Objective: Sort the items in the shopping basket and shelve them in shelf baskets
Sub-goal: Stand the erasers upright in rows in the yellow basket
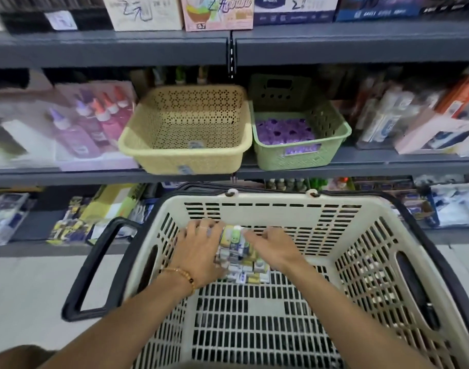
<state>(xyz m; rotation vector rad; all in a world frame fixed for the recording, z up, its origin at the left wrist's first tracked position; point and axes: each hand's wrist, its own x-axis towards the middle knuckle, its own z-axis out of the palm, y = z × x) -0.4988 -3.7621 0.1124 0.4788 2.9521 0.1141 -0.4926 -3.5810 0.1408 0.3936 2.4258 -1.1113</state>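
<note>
Hands are pressed against opposite sides of a cluster of small boxed items [241,258] at the far end of the shopping basket [281,315], the left hand [201,249] and right hand [272,249] squeezing it together. Light, stiff and loose, the boxes are judged likely to spill unless clamped from both sides. On the shelf edge ahead, a yellow shelf basket [185,129] holds almost nothing; a green shelf basket [294,134] holds purple items.
</note>
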